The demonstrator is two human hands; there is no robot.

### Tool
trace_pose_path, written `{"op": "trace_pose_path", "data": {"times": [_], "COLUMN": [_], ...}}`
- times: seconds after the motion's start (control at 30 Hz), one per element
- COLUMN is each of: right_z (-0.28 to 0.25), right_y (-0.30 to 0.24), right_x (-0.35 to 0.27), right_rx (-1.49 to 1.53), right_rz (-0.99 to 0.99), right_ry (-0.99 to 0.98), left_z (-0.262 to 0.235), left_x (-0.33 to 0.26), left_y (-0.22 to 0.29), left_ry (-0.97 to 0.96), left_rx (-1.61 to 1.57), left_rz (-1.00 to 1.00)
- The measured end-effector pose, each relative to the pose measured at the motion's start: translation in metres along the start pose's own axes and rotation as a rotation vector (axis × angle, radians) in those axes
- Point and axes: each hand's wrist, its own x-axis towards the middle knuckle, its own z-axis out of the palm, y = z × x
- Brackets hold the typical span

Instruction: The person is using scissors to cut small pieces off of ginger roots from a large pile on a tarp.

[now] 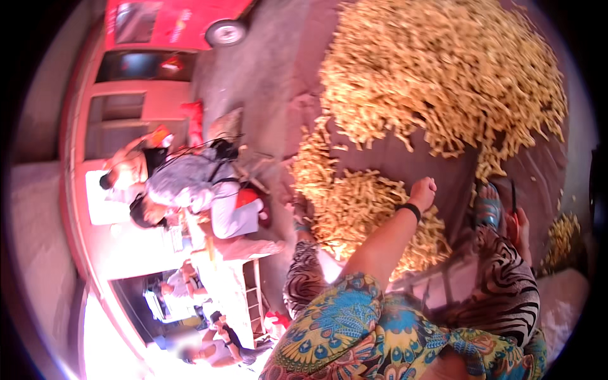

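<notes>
My left hand [423, 193], with a black band at the wrist, is closed in a fist above a small heap of pale yellow, finger-like pieces [354, 209]. Whatever may be inside the fist is hidden. Beside my right knee, my right hand [522, 235] grips a tool with a thin dark blade [513, 193] and a red-orange handle, perhaps a knife. A far larger pile of the same pieces [437, 69] spreads in front of me on a brown sheet [532, 164].
My sandalled foot [487, 206] rests on the sheet. More pieces [562, 240] lie at the far right. On the left, several people sit or stand, one in a grey top [183, 180]. A red vehicle [183, 25] and a ladder [253, 291] are farther off.
</notes>
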Motion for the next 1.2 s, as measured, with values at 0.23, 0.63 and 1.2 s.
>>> {"op": "trace_pose_path", "data": {"times": [0.23,0.63,1.2], "right_z": [0.012,0.015,0.034], "right_y": [0.011,-0.025,-0.046], "right_x": [0.0,-0.007,0.06], "right_rx": [0.197,0.12,-0.994], "right_rz": [-0.201,0.079,-0.109], "right_ry": [-0.148,-0.091,0.0], "left_z": [-0.075,-0.098,0.007], "left_x": [-0.033,-0.022,-0.012], "left_y": [0.085,0.085,0.047], "left_ry": [0.043,-0.158,-0.583], "left_rx": [-0.927,-1.38,0.206], "left_rz": [-0.279,-0.413,-0.024]}}
